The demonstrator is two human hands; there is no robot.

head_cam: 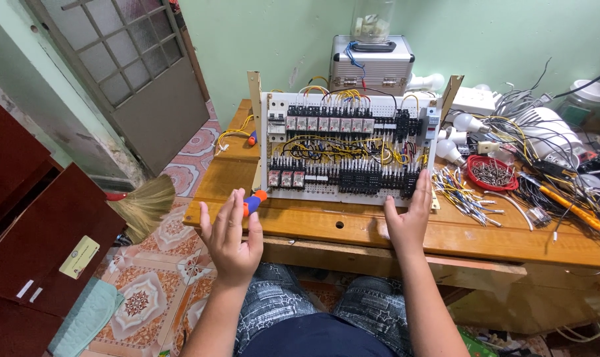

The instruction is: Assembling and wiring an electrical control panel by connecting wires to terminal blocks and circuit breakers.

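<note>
My fingers [236, 206] on the left hand [230, 235] were spread and released, grasping nothing, hovering just in front of the desk [326, 228] edge. An orange-and-blue screwdriver [253, 201] lay on the desk right behind them, at about one o'clock from that hand. My right hand [407, 218] was also released, fingers straight, its tips touching the lower right corner of the wired control panel [347, 149].

The panel stood nearly upright at the twelve o'clock middle of the desk, a white perforated board packed with black relays and yellow wires.

As I judged it, the panel could tip or slide if my right hand pushed its corner, since I could not see what propped it. My left hand could knock the screwdriver off the desk edge. The loose wire offcuts [462, 192] at three o'clock could snag a sleeve.

A silver metal case [372, 66] sat behind the panel at twelve o'clock, a clear jar on top. A round red tray of screws [491, 173] sat at two o'clock. On the dark red cabinet [42, 231] at nine o'clock was a pale yellow rectangular label [79, 256], with two small white tags below it.
</note>
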